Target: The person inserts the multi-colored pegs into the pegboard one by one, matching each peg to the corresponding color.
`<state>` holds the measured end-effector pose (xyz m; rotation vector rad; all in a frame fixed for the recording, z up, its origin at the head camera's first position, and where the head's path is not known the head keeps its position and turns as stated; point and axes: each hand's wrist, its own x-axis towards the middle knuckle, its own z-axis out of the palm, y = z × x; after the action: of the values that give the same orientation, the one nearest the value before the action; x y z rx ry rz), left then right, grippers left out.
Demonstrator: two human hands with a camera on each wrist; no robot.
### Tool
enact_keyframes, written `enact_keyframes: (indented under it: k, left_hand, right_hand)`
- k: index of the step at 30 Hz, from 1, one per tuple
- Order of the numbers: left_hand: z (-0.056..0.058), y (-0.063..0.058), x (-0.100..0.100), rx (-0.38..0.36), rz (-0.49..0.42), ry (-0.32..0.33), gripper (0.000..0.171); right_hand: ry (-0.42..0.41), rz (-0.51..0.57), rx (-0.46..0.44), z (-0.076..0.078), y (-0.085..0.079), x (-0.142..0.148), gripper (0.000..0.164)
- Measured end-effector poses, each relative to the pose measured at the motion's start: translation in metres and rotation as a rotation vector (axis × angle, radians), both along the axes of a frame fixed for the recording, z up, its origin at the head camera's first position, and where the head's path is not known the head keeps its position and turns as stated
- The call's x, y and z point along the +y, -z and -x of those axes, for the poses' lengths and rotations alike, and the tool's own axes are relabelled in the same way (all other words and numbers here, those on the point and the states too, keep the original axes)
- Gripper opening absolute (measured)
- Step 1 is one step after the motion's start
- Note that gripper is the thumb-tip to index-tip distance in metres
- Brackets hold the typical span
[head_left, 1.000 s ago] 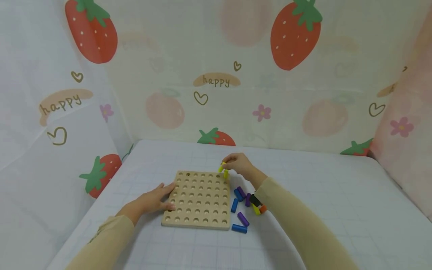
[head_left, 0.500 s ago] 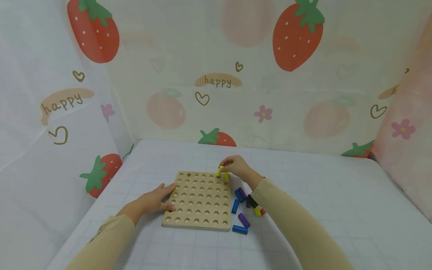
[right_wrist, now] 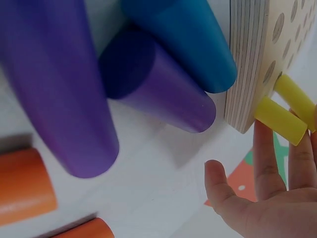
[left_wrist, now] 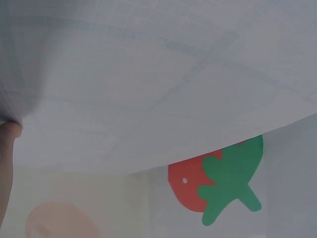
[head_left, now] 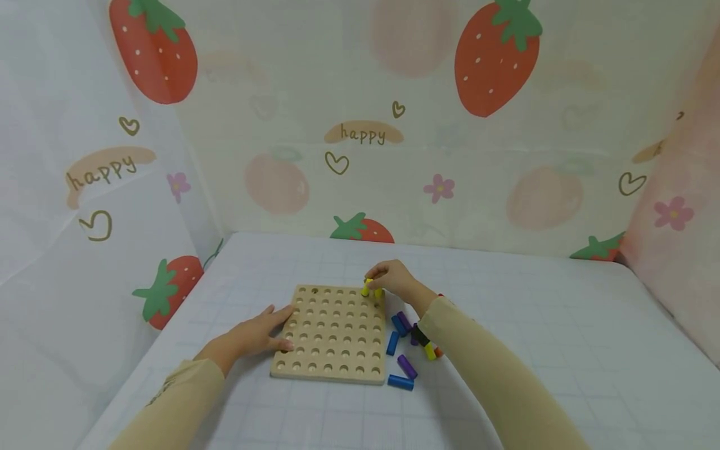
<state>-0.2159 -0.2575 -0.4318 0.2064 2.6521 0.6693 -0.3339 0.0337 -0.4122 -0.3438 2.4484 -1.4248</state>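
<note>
We see a yellow peg (head_left: 367, 287) at the far edge of a pale wooden board (head_left: 332, 377), close to its right-hand corner; how deep it sits in a hole we cannot tell. The right hand (head_left: 394, 275) pinches it between its fingertips. Just beside it a second yellow peg (head_left: 378, 292) stands in the board. The left hand (head_left: 259, 332) lies wide along the board's left side, thumb and fingers apart, touching the edge and gripping nothing. Rows of round holes cover the board.

Close to its right side, loose pegs lie on the worktop: a blue peg (head_left: 400, 382) and a purple peg (head_left: 407, 367) nearest us, others of both colours beyond, and a black peg (head_left: 420, 336) by the right sleeve (head_left: 484, 356), which partly hides the cluster. The right wrist view also gives us an orange peg (right_wrist: 25, 183).

The worktop (head_left: 534, 319) wears a white cover with a faint pale grid, stretching away on both sides of the board. Behind it we face a cream backdrop (head_left: 360, 87) printed with red strawberries, paler fruit, pink flowers, outlined hearts and the word "happy". A whiter, creased sheet (head_left: 50, 312) with similar prints closes the left side, and a pinkish panel (head_left: 686, 269) the right.
</note>
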Motion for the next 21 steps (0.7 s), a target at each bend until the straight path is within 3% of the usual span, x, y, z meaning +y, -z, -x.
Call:
enact_keyframes:
  k: [11, 21]
  left_hand:
    - [0.001, 0.003, 0.0, 0.016, 0.0, 0.022, 0.097]
    - [-0.001, -0.001, -0.001, 0.044, -0.021, 0.069, 0.094]
  right_hand:
    - [-0.01, -0.025, -0.027, 0.0, 0.0, 0.0, 0.028]
    - [-0.024, -0.057, -0.014, -0.003, -0.013, 0.017, 0.032]
